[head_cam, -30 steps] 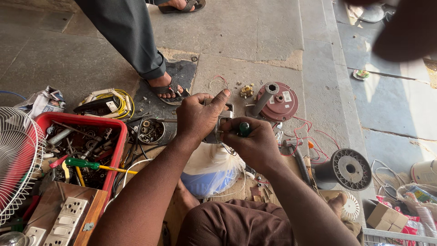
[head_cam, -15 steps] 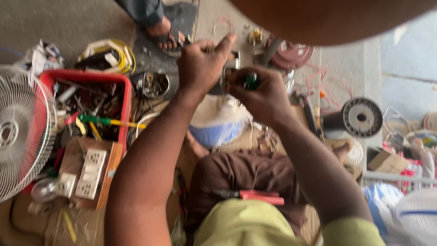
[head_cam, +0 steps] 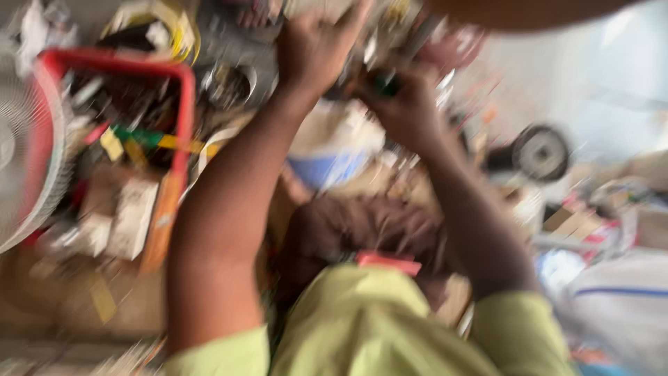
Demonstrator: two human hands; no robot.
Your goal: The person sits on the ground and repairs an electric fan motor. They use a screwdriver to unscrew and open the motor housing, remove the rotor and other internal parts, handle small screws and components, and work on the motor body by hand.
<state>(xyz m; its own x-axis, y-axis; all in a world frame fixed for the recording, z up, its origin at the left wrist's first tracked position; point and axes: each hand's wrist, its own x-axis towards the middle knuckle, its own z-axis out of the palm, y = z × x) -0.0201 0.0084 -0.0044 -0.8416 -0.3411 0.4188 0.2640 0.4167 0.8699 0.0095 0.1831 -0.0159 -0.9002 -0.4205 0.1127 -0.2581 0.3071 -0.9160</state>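
The view is badly smeared by motion, so only coarse shapes can be read. Both arms reach to the far middle of the scene. The left hand (head_cam: 313, 52) is raised with its fingers curled around a small part that the blur hides; I cannot tell how tightly they close. Just right of it, the right hand (head_cam: 403, 104) is wrapped around a green-handled tool (head_cam: 385, 85), probably a screwdriver, fingers clamped on the handle. The work looks like a fastening or prying step on the small part held between the hands; going on would call for holding that part steady and keeping the tool tip seated. To the left sits a red tray (head_cam: 182, 104) of mixed tools, with a white fan guard (head_cam: 24, 160) at the far-left edge.
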